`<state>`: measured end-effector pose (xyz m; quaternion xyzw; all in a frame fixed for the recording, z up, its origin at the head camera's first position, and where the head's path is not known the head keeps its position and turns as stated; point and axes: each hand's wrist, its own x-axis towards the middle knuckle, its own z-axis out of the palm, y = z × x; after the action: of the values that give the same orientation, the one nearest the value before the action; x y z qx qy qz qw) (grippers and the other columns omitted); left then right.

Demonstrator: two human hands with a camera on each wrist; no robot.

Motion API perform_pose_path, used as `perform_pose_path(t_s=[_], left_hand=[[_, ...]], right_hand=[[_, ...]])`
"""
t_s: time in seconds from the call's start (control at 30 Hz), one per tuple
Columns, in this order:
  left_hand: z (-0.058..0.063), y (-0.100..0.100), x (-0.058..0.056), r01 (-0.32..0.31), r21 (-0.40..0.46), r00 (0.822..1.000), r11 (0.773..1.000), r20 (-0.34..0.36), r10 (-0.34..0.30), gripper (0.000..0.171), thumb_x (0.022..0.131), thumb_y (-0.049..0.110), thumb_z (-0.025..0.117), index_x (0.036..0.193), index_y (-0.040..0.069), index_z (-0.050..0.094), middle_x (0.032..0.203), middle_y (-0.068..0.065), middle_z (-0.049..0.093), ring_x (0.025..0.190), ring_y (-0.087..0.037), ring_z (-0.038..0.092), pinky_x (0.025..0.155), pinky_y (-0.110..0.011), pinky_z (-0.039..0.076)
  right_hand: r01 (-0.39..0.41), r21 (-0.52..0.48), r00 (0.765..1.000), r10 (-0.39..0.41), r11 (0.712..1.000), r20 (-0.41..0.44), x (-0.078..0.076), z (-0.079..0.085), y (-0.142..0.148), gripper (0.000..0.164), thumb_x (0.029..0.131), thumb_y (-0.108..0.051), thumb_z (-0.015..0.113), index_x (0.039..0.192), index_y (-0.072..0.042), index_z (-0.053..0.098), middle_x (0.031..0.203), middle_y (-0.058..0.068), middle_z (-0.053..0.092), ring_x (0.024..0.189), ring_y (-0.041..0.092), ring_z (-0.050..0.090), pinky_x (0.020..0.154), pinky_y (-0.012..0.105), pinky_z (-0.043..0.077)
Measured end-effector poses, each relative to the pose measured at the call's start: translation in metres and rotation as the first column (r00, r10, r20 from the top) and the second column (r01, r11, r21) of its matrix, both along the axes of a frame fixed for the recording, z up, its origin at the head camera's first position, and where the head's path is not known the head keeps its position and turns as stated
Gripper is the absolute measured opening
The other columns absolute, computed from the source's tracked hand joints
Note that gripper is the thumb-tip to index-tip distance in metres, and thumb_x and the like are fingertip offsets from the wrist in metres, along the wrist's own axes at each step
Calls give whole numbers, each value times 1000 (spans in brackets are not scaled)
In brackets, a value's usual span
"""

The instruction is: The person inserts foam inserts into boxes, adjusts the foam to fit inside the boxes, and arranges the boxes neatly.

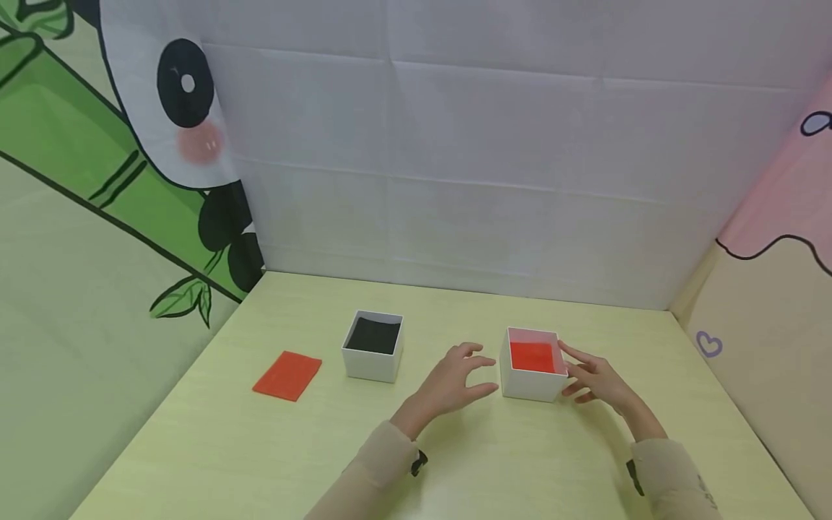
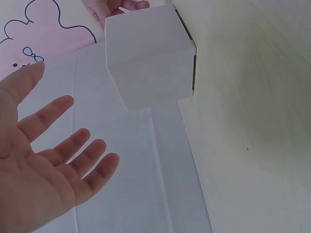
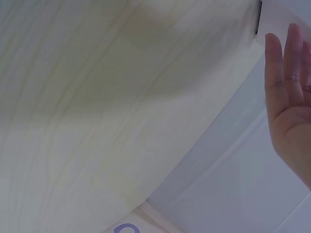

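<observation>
A white open-topped box (image 1: pixel 531 386) stands on the table between my two hands, with a flat red piece (image 1: pixel 533 357) inside it. My left hand (image 1: pixel 455 381) hovers just left of that box, fingers spread and holding nothing; the left wrist view shows a gap between its fingers and the box wall (image 2: pixel 150 75). At the box's right side, my right hand (image 1: pixel 599 380) has its loosely extended fingers right against the wall and rim. To the left is a second white box (image 1: pixel 370 367) with a black piece (image 1: pixel 373 336) inside. A red square piece (image 1: pixel 288 376) lies flat farther left.
The pale yellow tabletop (image 1: pixel 260 462) meets a white hanging cloth (image 1: pixel 455 180) at the back. Printed side panels flank it, with green bamboo (image 1: pixel 71 123) on the left and a pink shape (image 1: pixel 789 195) on the right.
</observation>
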<state>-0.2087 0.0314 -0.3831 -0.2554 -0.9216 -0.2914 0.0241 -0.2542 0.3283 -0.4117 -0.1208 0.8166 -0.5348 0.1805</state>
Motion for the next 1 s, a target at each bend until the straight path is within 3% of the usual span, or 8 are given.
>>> perform_pose_path(t_s=[0.3,1.0], left_hand=[[-3,-18,15,26,-12,1000,1000,15,-26,39,84,35,61,116,13,61,123,-5,50,114,-20,43,92,-33,36],[-5,-54,42,12,27,1000,1000,-12,-12,36,85,34,60,111,10,63,118,-7,52,111,-21,45,90,-35,37]], right_hand=[[23,22,1000,-23,1000,10,-2,-2,0,57,94,-21,47,142,-7,18,116,30,50,81,38,60,67,43,50],[36,36,999,-36,999,18,1,-3,-1,58,94,-22,48,142,-8,18,118,29,49,81,35,61,68,42,49]])
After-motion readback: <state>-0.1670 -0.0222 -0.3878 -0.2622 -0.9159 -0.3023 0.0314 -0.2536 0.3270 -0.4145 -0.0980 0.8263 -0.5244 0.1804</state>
